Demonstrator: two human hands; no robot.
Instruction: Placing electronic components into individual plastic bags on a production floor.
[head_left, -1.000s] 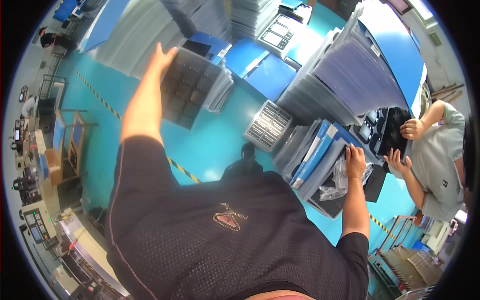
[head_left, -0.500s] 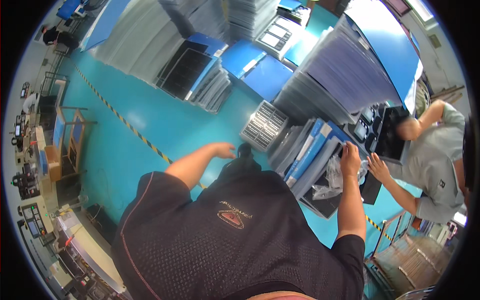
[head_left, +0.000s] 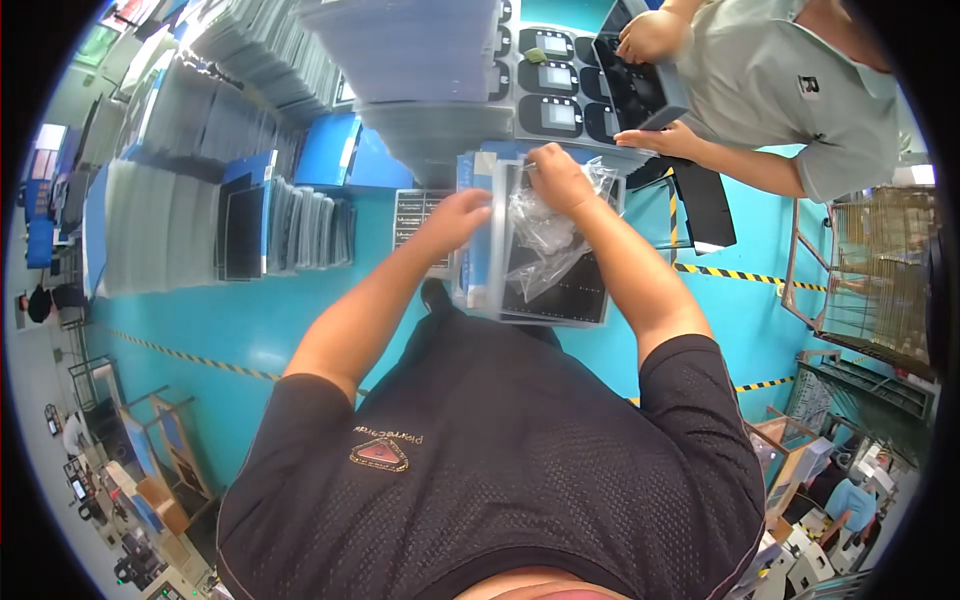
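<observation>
In front of me stands a stack of clear plastic trays (head_left: 497, 290), along with blue-and-white boards (head_left: 470, 255) on its left side. A crumpled clear plastic bag (head_left: 545, 240) lies over a black perforated panel (head_left: 570, 295) at the right of the stack. My right hand (head_left: 560, 180) has its fingers closed on the far edge of a tray, beside the bag. My left hand (head_left: 462, 217) reaches across the boards, fingers stretched toward the tray's left edge, with nothing visible in it.
At the far right a co-worker's hands (head_left: 655, 140) hold a black panel (head_left: 635, 85) by a rack of black devices with small screens (head_left: 550, 77). Stacked plastic trays (head_left: 160, 230) stand at left. A slotted grey tray (head_left: 408, 215) sits beside my stack. Striped tape (head_left: 740, 277) marks the floor.
My view has swung right, so the stack now sits in front of me. My left hand has moved from over the floor to the stack's left side. My right hand stays at the tray's edge.
</observation>
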